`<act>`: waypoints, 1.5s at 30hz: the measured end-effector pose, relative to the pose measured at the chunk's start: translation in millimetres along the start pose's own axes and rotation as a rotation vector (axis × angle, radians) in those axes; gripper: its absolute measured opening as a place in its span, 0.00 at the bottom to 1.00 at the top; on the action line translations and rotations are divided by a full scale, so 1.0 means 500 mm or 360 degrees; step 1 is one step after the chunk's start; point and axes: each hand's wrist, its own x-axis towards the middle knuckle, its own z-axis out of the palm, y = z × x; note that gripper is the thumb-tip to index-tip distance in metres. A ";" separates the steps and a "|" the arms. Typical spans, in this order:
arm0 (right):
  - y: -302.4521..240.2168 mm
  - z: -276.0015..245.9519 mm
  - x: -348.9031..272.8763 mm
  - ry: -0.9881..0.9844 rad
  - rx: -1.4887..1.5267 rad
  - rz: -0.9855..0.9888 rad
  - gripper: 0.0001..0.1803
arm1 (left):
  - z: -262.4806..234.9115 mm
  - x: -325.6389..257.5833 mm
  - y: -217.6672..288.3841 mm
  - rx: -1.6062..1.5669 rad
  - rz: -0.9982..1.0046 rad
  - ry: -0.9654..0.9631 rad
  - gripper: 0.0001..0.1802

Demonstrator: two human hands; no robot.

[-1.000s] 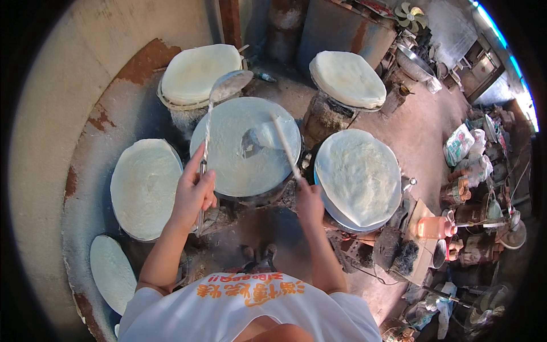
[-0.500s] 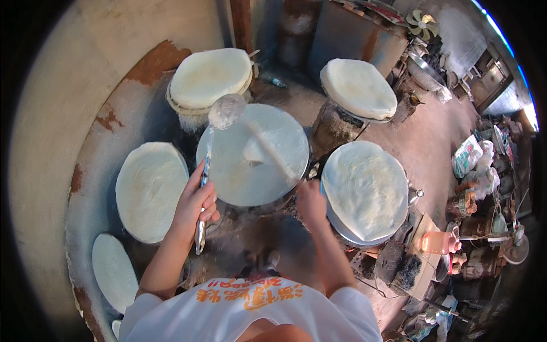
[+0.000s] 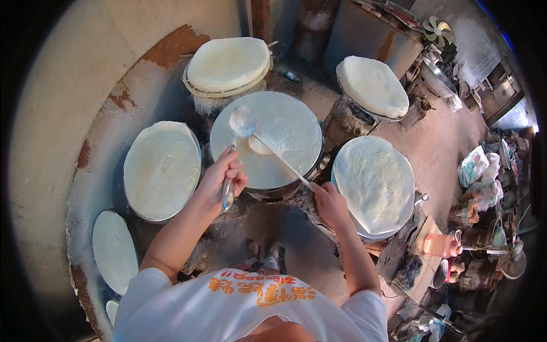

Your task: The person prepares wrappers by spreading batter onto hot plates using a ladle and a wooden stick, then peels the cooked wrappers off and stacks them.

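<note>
In front of me stands a large round griddle (image 3: 290, 114) with a pale top. Over its left part my left hand (image 3: 224, 176) grips the handle of a metal ladle (image 3: 243, 121), its round bowl held above the griddle. My right hand (image 3: 329, 202), at the griddle's near right edge, is closed round a long thin stick (image 3: 285, 162) that slants over the surface toward the ladle. Beneath the stick's far end is a small pale rounded patch (image 3: 260, 146); I cannot tell whether it is batter or a spreader's head. Stacked thin flatbreads (image 3: 374, 182) lie right of the griddle.
More flatbreads (image 3: 162, 171) lie at the left, with a pale round sheet (image 3: 114, 251) lower down. Two stacks, one far left (image 3: 229, 64) and one far right (image 3: 373, 85), stand behind. A pink jug (image 3: 441, 245) and a fan (image 3: 437, 31) are at the right.
My left hand has moved right and inward, bringing the ladle over the griddle. My right hand's stick, blurred before, now shows sharply. The whole view has shifted slightly.
</note>
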 end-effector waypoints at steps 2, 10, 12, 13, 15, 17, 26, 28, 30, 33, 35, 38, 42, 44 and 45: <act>-0.006 0.009 -0.059 0.0066 0.0083 0.0117 0.16 | 0.021 0.004 -0.006 0.0060 0.0020 0.0065 0.11; -0.143 0.216 -0.125 -0.0042 0.1512 0.0913 0.18 | -0.030 0.012 -0.152 -0.0096 0.0071 0.0305 0.11; -0.144 0.202 -0.098 0.0016 0.1146 0.0611 0.18 | -0.005 0.016 -0.193 -0.0223 0.0153 0.0358 0.08; -0.120 0.213 -0.096 0.0127 0.0869 0.0400 0.19 | 0.006 0.013 -0.205 -0.0366 0.0200 0.0391 0.06; -0.099 0.175 -0.067 0.0175 0.0951 0.0297 0.20 | -0.030 0.018 -0.190 -0.1120 -0.0017 -0.0063 0.05; -0.058 0.126 -0.049 0.0260 0.1099 0.0211 0.21 | -0.047 0.004 -0.205 -0.1843 -0.0263 -0.0603 0.10; -0.001 0.048 -0.057 -0.0425 0.0686 -0.0125 0.19 | -0.062 -0.278 -0.307 -0.1680 0.0437 -0.1005 0.22; 0.059 0.069 -0.037 -0.0367 0.0691 -0.0350 0.18 | -0.107 -0.373 -0.365 -0.1459 0.0573 -0.1219 0.23; 0.070 0.122 -0.068 -0.0786 0.0785 -0.0608 0.19 | -0.156 -0.532 -0.451 -0.1224 0.1005 -0.1249 0.21; -0.101 0.185 -0.280 -0.1606 0.1002 -0.0767 0.21 | -0.254 -0.813 -0.669 -0.0939 0.2066 -0.1297 0.18; -0.144 0.288 -0.366 -0.1957 0.1190 -0.0515 0.20 | -0.245 -0.948 -0.735 -0.0962 0.2955 -0.0794 0.21; -0.294 0.336 -0.471 -0.2166 0.1166 -0.0536 0.22 | -0.303 -1.150 -0.871 -0.1555 0.3509 0.0160 0.25; -0.421 0.429 -0.604 -0.2093 0.1153 -0.1092 0.23 | -0.663 -1.330 -1.252 -0.2659 0.3396 0.1124 0.23; -0.468 0.456 -0.633 -0.2139 0.1200 -0.1018 0.22 | -0.877 -1.322 -1.354 -0.3159 0.2809 0.1720 0.20; -0.491 0.453 -0.644 -0.2097 0.1143 -0.0971 0.22 | -0.939 -1.297 -1.357 -0.3137 0.2573 0.1940 0.17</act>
